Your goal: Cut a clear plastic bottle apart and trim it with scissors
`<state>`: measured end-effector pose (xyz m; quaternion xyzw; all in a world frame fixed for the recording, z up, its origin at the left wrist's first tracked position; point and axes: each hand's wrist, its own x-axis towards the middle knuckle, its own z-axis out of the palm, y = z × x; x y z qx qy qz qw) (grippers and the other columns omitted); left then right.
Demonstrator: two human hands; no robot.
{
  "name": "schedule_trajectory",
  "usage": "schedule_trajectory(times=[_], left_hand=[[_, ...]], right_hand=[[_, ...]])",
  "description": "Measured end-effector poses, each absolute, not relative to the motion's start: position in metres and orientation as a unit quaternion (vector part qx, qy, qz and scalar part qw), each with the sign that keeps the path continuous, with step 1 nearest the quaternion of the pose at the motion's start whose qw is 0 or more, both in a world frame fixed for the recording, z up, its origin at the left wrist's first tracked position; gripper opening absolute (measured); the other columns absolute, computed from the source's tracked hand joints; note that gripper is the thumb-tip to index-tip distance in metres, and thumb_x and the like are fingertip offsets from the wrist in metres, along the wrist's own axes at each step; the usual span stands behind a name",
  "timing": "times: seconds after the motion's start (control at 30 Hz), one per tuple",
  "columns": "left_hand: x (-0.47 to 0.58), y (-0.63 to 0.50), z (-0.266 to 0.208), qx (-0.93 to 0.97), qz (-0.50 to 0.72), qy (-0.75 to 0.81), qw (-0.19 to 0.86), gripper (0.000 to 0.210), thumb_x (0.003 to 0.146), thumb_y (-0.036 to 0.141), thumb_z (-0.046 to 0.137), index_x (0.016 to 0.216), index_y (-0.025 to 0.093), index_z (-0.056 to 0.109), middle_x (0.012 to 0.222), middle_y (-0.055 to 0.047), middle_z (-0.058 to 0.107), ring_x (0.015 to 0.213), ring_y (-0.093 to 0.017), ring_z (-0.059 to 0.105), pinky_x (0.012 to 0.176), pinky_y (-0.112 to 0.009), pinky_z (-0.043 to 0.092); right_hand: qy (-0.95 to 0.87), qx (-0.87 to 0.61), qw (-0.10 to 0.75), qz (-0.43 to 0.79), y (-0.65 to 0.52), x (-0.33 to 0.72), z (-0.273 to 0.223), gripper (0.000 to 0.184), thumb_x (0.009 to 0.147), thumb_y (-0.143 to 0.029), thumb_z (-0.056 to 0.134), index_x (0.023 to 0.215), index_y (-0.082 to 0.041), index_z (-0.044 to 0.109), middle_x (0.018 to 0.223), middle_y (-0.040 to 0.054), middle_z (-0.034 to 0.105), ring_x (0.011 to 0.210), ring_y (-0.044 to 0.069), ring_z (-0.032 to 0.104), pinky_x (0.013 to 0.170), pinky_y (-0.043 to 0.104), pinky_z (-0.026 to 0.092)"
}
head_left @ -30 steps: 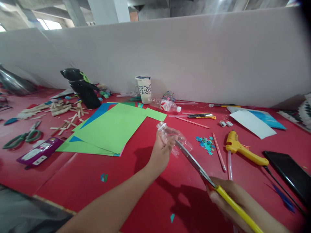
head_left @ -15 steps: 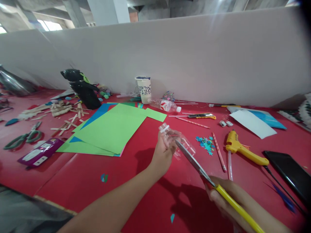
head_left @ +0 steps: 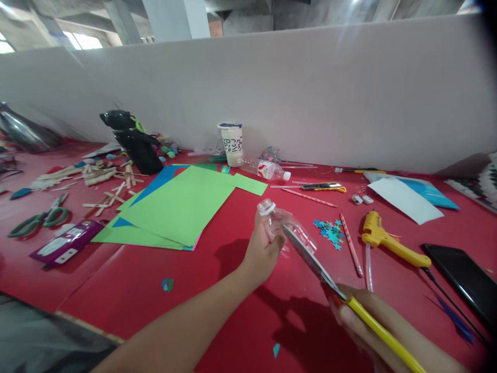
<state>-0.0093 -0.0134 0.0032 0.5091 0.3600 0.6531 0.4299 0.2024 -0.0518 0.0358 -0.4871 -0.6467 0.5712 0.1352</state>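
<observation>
My left hand (head_left: 264,248) is wrapped round a clear plastic bottle (head_left: 298,230), its white-ringed neck pointing up and away to the left. Part of the bottle looks cut, though its lower edge is hard to make out. In my right hand (head_left: 361,316) is a pair of scissors (head_left: 316,267) with a yellow handle. The scissors' tips meet the bottle's side close to my left thumb. My right fingers are partly hidden under the handle.
Green paper sheets (head_left: 174,202) lie to the left. Star sequins (head_left: 330,233), a yellow glue gun (head_left: 388,243) and a phone (head_left: 462,274) are on the right. Farther back are a second bottle (head_left: 266,169), a cutter knife (head_left: 322,186) and a cup (head_left: 232,145) before a white partition (head_left: 272,93).
The bottle's neck has tilted slightly, moving a little right with my left hand. The scissors stay against the bottle, and the view has shifted slightly.
</observation>
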Motion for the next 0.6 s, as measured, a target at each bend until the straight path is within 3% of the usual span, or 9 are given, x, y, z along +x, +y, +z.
schedule_trajectory(times=[0.4, 0.6], left_hand=[[-0.009, -0.014, 0.005, 0.523, 0.651, 0.369, 0.408, 0.044, 0.084, 0.052, 0.058, 0.111, 0.022, 0.043, 0.111, -0.01, 0.063, 0.1, -0.023, 0.064, 0.09, -0.04, 0.047], [-0.009, -0.014, 0.008, 0.54, 0.643, 0.381, 0.386, 0.039, 0.088, 0.049, 0.055, 0.112, 0.019, 0.046, 0.11, -0.011, 0.061, 0.097, -0.022, 0.063, 0.087, -0.039, 0.049]], right_hand=[[-0.646, -0.451, 0.13, 0.602, -0.05, 0.206, 0.018, 0.059, 0.078, -0.083, 0.041, 0.068, -0.026, 0.029, 0.052, -0.011, 0.022, 0.044, 0.008, 0.019, 0.039, 0.022, 0.017], [-0.628, -0.485, 0.163, 0.586, -0.052, 0.205, 0.027, 0.064, 0.068, -0.088, 0.046, 0.066, -0.025, 0.035, 0.058, -0.0078, 0.03, 0.047, 0.009, 0.031, 0.04, 0.021, 0.028]])
